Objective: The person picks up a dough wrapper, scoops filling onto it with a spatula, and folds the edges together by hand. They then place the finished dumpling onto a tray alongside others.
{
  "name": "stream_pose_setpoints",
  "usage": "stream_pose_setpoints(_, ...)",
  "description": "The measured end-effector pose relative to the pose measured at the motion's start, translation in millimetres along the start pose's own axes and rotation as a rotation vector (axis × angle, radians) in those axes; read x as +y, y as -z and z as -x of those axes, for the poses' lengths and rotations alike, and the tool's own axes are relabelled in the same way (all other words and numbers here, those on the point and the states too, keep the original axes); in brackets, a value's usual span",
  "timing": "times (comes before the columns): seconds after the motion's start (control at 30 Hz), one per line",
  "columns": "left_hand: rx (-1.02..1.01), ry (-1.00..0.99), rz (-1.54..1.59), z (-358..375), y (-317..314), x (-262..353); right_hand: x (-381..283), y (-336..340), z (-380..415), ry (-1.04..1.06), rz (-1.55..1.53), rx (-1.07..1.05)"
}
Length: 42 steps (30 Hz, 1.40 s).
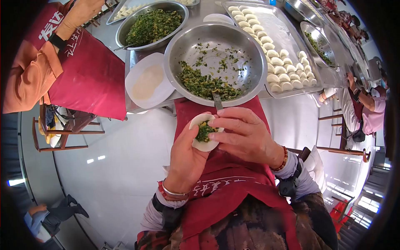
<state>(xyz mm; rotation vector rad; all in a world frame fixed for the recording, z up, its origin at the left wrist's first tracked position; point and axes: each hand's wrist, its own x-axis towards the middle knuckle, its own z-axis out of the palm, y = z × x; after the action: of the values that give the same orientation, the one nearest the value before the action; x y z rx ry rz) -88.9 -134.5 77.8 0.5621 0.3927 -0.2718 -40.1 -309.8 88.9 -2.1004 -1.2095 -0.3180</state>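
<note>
Over my lap, my left hand cups a round dumpling wrapper with its thumb on the near edge. Chopped green and yellow filling lies in the middle of the wrapper. My right hand pinches the wrapper's right edge, its fingertips beside the filling. Just beyond, a large steel bowl holds more filling, thinned out toward the far side. A flat metal handle leans out of that bowl over its near rim, close above my right fingers.
A tray with rows of folded dumplings stands at the right. Left of my bowl are a white plate with a pale powdery patch and a fuller filling bowl. A person in a red apron works at the left.
</note>
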Motion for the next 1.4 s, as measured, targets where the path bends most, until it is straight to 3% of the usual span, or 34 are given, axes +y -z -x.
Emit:
stream_pose_setpoints(0.4,-0.075,0.02,-0.157,11,-12,-6,-4,-17,0,-0.129,-0.081,0.27)
stream_pose_setpoints(0.67,-0.153,-0.027,-0.626,14,-6,-8,-1,-18,5,-0.174,-0.158,0.266)
stream_pose_setpoints(1.0,-0.125,-0.107,-0.751,15,-8,-7,-7,-4,8,-0.211,-0.115,0.295)
stream_pose_setpoints(1.1,-0.14,-0.14,-0.666,16,-9,-2,-23,1,20,-0.59,-0.376,0.319)
stream_pose_setpoints(1.4,-0.162,-0.221,-0.607,12,-11,-10,-24,-14,26,-0.844,-1.055,0.319)
